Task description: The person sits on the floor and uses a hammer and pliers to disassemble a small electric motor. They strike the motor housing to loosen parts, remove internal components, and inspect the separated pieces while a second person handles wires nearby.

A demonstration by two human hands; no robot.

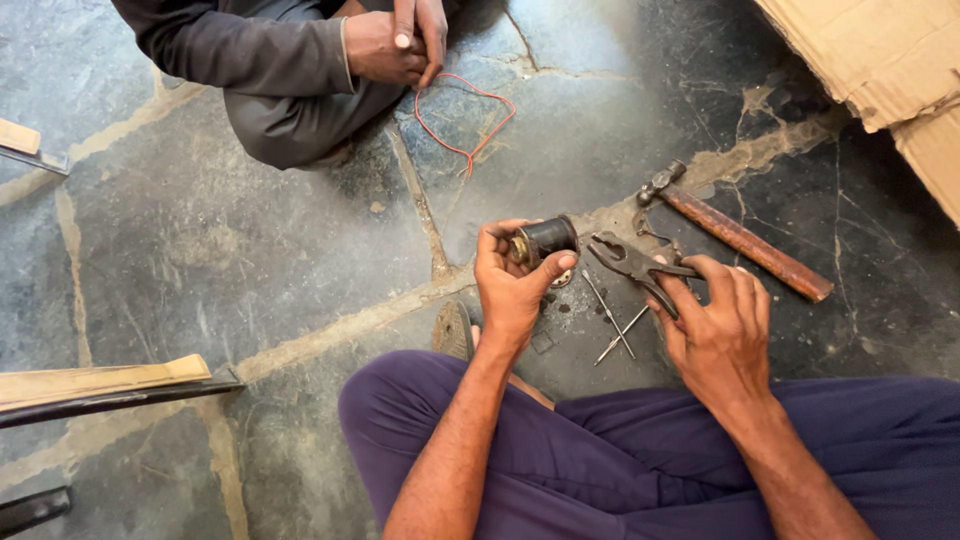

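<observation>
Up in your left hand [512, 285], held just above the stone floor [250, 250] in front of your crossed legs, sat the small black cylindrical coil with a brass-coloured end cap [541, 241]. Your fingers and thumb were curled around its body, pinching it sideways with the brass end facing you. My guess is it was a dense little lump for its size, stiff, and a bit slick on the wound part, so the black barrel was the place to grip it, not the brass tip.

Your right hand [715, 335] was wrapped around the handles of the dark metal pliers [632, 264], whose jaws stood a little apart and pointed at the coil, close but not touching.

Just below, between your hands, two thin metal rods [612, 325] lay crossed on the floor. Off to your right was the rusty hammer with a reddish-brown handle [735, 235], and beyond that the torn brown cardboard [880, 70] in the corner.

Further out, a loop of thin red wire [470, 120] lay near another person sitting across from you, that person's hands [400, 40] clasped together. Wooden slats on dark metal bars [100, 385] sat along your left edge.
</observation>
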